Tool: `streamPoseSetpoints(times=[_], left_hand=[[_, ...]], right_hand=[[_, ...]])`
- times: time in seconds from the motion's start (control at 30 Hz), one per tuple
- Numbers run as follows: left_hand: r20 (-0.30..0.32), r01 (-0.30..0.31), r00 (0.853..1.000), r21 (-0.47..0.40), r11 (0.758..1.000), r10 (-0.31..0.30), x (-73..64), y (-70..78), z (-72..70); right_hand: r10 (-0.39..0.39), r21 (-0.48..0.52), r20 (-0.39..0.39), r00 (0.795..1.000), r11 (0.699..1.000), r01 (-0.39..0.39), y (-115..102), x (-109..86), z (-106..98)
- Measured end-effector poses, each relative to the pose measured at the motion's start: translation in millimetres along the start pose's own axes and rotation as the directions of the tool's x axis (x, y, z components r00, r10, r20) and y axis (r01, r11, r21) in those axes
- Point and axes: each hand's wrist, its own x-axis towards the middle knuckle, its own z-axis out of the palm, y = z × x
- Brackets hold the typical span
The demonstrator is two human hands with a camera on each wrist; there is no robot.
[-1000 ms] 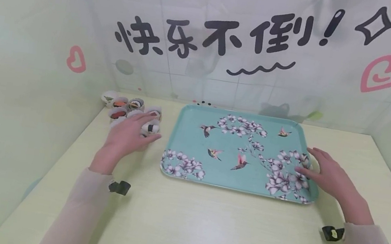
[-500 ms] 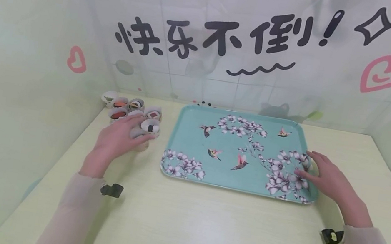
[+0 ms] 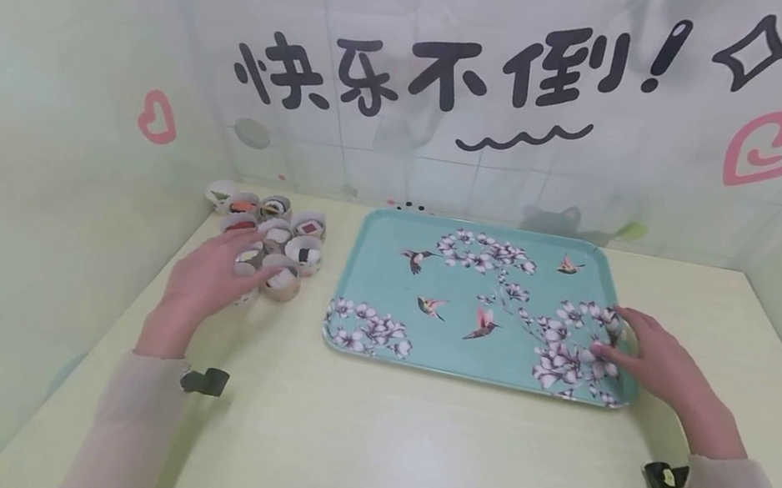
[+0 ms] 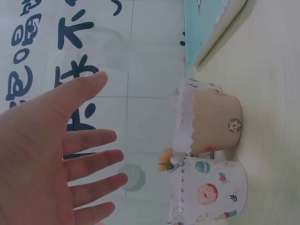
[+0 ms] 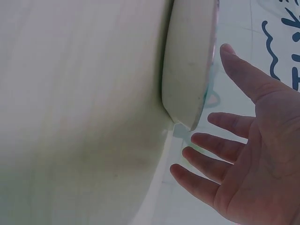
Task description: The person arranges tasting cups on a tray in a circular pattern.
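The left grip is standing apart above round, printed paper cups; careless lowering might be tipping them. The right grip is also standing apart.

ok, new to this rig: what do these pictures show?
There's no machine: a person's bare left hand and right hand. The wide picture comes from a head-worn camera looking forward and down; the two close-ups come from a camera on each wrist. On the pale smooth table lie a turquoise rectangular tray printed with flowers and birds and, left of it, small round tan and white paper cups. The left hand is by the cups, the right by the tray's right edge, fingers spread. Neither appears to grip anything.
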Motion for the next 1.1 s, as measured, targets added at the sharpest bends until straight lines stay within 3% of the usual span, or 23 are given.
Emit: streamPoseSetpoints(times=[0.3,0.7,1.1], left_hand=[[-0.047,-0.014,0.999,-0.04,0.999,0.012,-2.4,-17.1,-5.2],[-0.026,0.067,0.997,-0.042,0.997,-0.068,-11.6,-31.1,-8.1],[-0.049,0.088,0.995,-0.041,0.995,-0.09,-19.4,-41.0,-2.5]], right_hand=[[0.004,0.011,0.024,1.0,1.0,-0.004,-2.0,-2.0,0.6],[-0.004,0.011,0.036,0.999,1.0,0.004,-3.4,-1.1,0.3],[-0.009,0.017,0.015,1.0,1.0,0.009,0.5,-1.9,0.4]])
